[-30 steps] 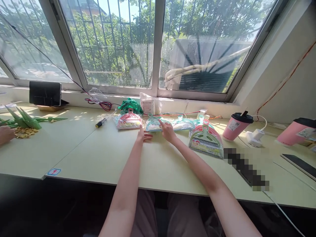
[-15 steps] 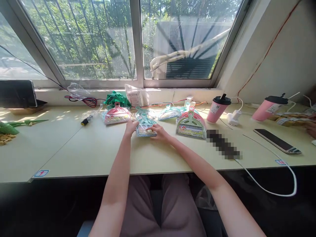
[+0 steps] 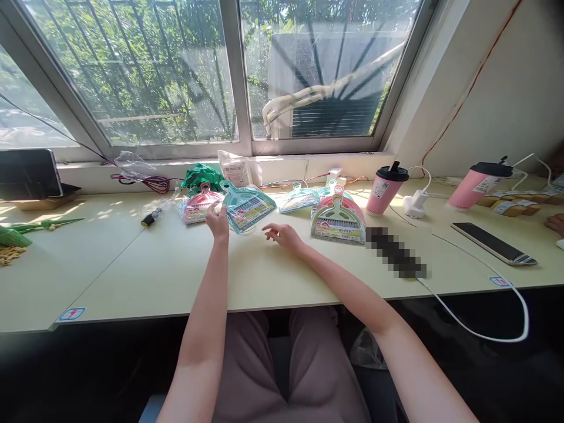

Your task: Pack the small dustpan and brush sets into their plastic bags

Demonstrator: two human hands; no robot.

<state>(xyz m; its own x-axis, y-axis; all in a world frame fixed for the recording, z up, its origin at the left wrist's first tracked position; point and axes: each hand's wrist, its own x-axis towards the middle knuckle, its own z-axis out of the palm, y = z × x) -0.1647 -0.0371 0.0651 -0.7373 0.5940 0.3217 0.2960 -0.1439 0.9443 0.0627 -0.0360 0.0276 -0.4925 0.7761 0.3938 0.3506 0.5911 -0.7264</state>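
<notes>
A teal dustpan-and-brush set (image 3: pixel 252 210) in clear wrap is tilted in my left hand (image 3: pixel 218 222), which grips its left edge near the handle. My right hand (image 3: pixel 284 236) hovers just right of it, fingers apart and slightly curled, touching nothing. Behind my left hand lies a pink wrapped set (image 3: pixel 200 205). A light blue set (image 3: pixel 299 200) lies farther back, right of the held one. On the right, a green and grey set (image 3: pixel 338 226) overlaps a pink one, with another teal set partly hidden behind.
Two pink lidded cups (image 3: pixel 385 191) stand at the back right, near a white charger (image 3: pixel 415 204). A phone (image 3: pixel 493 242) and a white cable lie right. Green plastic (image 3: pixel 202 176) sits by the sill. A black-and-yellow object (image 3: pixel 151 217) lies left. Another person's hand (image 3: pixel 556 223) shows far right.
My left hand has moved left, lifting and tilting the teal set. My right hand has come off it and its fingers are now free.
</notes>
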